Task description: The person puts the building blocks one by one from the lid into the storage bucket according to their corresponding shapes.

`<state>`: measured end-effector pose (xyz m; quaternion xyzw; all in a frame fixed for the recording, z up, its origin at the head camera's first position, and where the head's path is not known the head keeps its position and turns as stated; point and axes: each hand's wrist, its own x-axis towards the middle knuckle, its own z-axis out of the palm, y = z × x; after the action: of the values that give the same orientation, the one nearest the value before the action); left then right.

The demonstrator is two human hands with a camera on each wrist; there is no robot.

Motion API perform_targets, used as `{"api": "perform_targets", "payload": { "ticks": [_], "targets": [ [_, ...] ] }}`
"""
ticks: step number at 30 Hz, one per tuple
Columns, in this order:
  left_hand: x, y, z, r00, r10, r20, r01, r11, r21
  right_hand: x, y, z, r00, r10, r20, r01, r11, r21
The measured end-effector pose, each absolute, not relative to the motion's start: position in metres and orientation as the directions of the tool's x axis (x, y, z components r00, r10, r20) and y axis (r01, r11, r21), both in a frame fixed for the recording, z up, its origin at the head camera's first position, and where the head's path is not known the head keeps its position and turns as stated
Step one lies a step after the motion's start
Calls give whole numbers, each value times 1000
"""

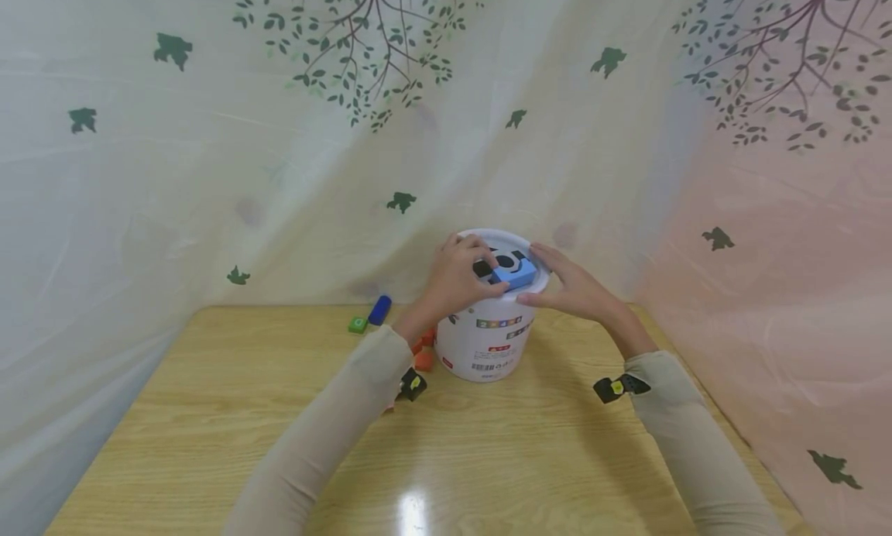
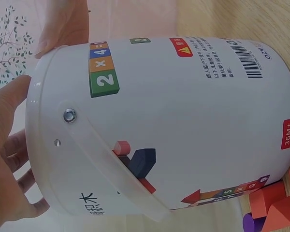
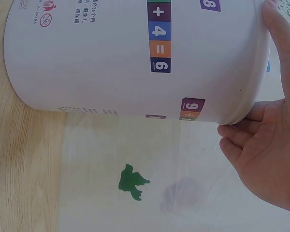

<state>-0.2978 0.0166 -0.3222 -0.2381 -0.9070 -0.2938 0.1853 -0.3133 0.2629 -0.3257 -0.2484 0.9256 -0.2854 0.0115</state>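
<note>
A white bucket (image 1: 484, 338) printed with coloured blocks, numbers and a barcode stands upright at the back of the table. At its top, a blue and black design (image 1: 516, 273) shows between the hands; whether it is printed or a separate piece I cannot tell. My left hand (image 1: 456, 276) grips the rim on the left, thumb in front and fingers bent over the top. On the right, my right hand (image 1: 574, 288) holds the rim with thumb in front and fingers behind. The bucket's pale handle (image 2: 118, 169) hangs down its side in the left wrist view.
Red-orange blocks (image 1: 423, 360) lie against the bucket's left foot, with a purple piece (image 2: 253, 223) beside them. Farther left are a green block (image 1: 358, 324) and a blue block (image 1: 379, 310). A printed curtain (image 1: 313, 211) hangs behind the wooden table (image 1: 244, 412).
</note>
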Motion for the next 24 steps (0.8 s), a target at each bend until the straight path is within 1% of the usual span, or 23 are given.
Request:
{"api": "perform_targets", "payload": {
  "ticks": [14,24],
  "targets": [
    [-299,15,-323,-847,305,435,502,726,469,-315,263,-326,-872,-474,123,-461,710,-533],
    [-300,14,-324,-837,316,446,506,756,414,-317,263,-328,-876,-465,130,-459,718,-523]
  ]
}}
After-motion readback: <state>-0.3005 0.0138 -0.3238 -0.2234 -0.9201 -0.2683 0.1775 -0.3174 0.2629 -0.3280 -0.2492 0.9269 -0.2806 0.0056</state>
